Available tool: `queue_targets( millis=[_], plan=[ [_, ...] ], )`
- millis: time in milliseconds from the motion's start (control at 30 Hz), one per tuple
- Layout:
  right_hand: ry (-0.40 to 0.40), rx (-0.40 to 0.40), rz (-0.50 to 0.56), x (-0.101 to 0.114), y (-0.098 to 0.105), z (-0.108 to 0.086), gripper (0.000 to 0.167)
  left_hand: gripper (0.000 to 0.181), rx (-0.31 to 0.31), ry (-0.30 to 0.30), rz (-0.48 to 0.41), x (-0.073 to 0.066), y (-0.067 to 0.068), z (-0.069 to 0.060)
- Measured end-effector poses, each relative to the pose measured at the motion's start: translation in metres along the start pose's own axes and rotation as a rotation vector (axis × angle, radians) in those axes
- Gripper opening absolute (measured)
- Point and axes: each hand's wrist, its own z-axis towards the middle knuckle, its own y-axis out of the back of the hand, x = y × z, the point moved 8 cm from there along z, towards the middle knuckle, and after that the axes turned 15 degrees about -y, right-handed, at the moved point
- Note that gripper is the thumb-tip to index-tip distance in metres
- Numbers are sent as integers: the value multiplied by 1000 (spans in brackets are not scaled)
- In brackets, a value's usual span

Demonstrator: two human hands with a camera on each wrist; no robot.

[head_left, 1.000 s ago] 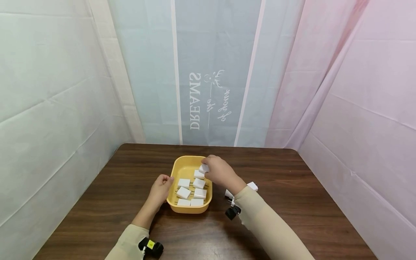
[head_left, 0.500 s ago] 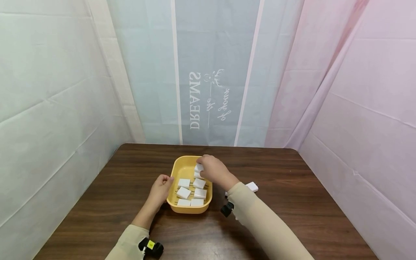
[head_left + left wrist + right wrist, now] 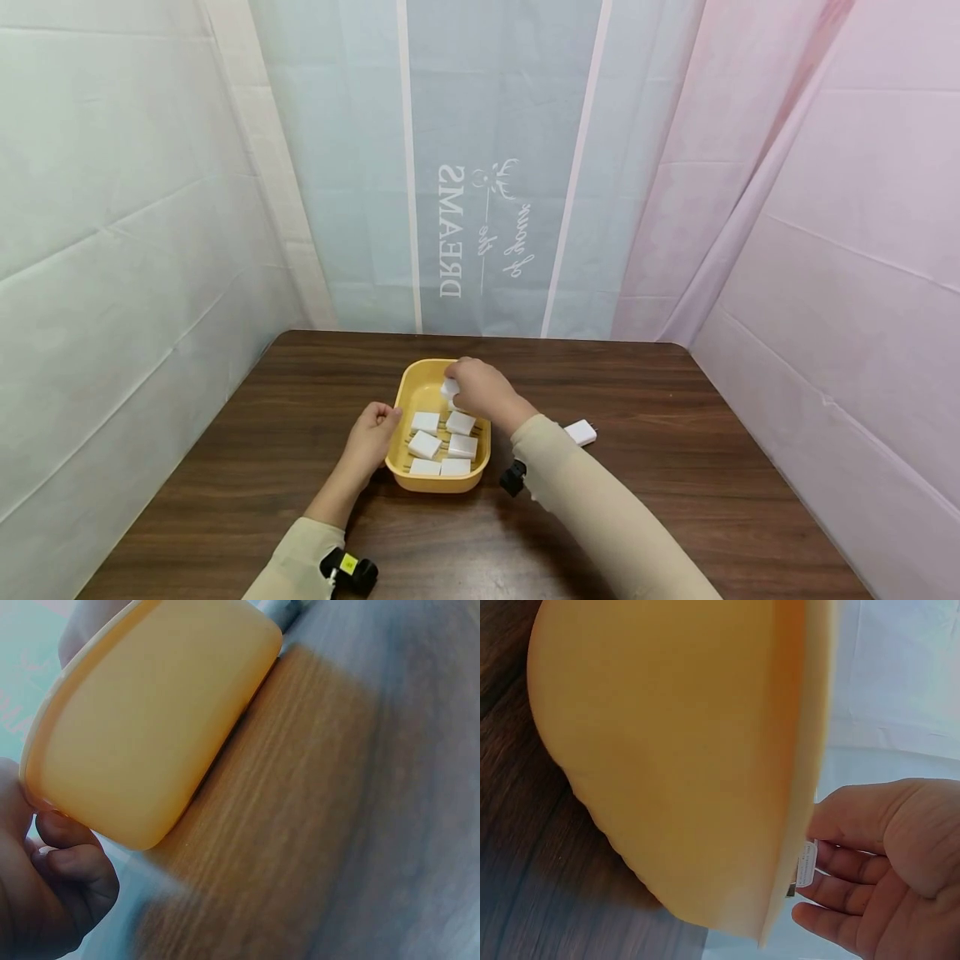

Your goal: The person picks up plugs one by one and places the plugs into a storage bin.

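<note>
A yellow plastic basin [image 3: 438, 483] stands on the table, and several white charger plugs [image 3: 462, 447] lie inside it in two rough columns. The left hand [image 3: 371, 435] pinches the basin's left rim; in the left wrist view its thumb and curled fingers [image 3: 71, 862] meet at the edge. Over the far right part of the basin, the right hand [image 3: 486, 390] holds another white charger plug [image 3: 449, 389] between thumb and fingers. A printed label and a metal prong on that held plug [image 3: 806, 864] show past the rim in the right wrist view. The right hand partly covers a plug below it.
Another white charger plug [image 3: 581, 432] lies on the brown wooden table [image 3: 645, 500], right of the basin and beside the right sleeve [image 3: 592, 492]. That forearm hides part of the table. Pale fabric walls [image 3: 105, 250] enclose the sides and back.
The right hand has moved left over the basin with its plug. The forearm now hides the smaller white items previously seen beside the plug on the table. The left hand stays on the rim.
</note>
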Motion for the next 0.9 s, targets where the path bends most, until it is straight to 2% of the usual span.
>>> queue_targets(
  millis=[500, 900],
  plan=[
    [23, 39, -51, 14, -3, 10, 40, 27, 0, 7, 20, -4, 1, 5],
    [40, 102, -9, 21, -8, 18, 39, 25, -6, 10, 24, -5, 3, 5]
  ],
)
